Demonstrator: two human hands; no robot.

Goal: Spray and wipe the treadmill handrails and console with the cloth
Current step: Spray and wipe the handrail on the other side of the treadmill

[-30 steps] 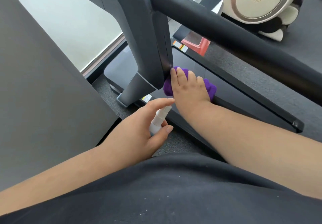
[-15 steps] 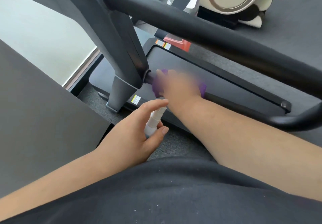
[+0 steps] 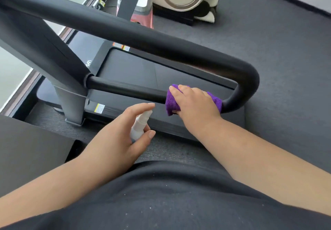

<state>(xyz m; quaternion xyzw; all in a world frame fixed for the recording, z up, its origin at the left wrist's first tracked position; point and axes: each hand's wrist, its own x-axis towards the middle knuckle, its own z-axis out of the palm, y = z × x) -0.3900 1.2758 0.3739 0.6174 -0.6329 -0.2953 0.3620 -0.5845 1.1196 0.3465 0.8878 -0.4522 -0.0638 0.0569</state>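
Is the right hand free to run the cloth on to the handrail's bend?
Probably yes: the right hand grips the purple cloth round the lower handrail, with bare rail up to the bend.

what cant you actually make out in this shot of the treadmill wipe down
- Head view: the console is not in frame.
- Spray bottle: body hidden inside the left hand; fill level unknown.
- Purple cloth: mostly covered by the right hand.
- Handrail: whether it is wet cannot be told.

Two bare forearms reach forward from the bottom edge. The left hand (image 3: 114, 140) is curled around a small spray bottle (image 3: 140, 125), index finger extended over its top. The right hand (image 3: 196, 104), palm down, grips a cloth (image 3: 172, 102), fingers wrapped over it.
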